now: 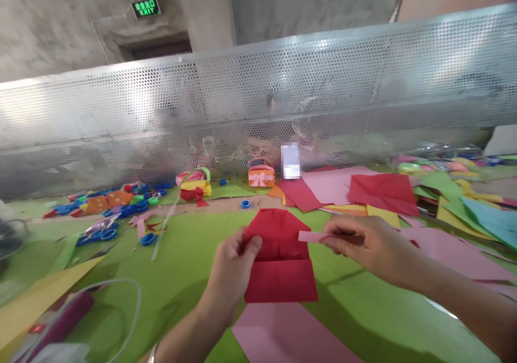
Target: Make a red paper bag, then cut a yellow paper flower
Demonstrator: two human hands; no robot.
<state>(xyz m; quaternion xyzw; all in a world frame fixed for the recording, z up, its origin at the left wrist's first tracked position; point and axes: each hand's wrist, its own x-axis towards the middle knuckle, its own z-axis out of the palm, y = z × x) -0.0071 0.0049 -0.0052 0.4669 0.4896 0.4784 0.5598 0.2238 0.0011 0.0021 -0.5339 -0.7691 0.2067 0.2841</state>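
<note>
My left hand (232, 266) pinches the left edge of a folded red paper piece (280, 266), held above the green table (189, 244). A pink band runs across the red piece's middle. My right hand (365, 244), to the right of it, pinches a narrow pink paper strip (313, 236) whose free end points left over the red piece's upper right edge. A pink sheet (283, 333) lies on the table under the red piece.
A perforated metal screen (258, 110) walls off the table's far side. Along it stand small paper baskets (261, 175) and blue tape rings (121, 212). Loose coloured paper sheets (383, 190) pile at the right. A yellow sheet (36, 298) and a cable (117, 285) lie at the left.
</note>
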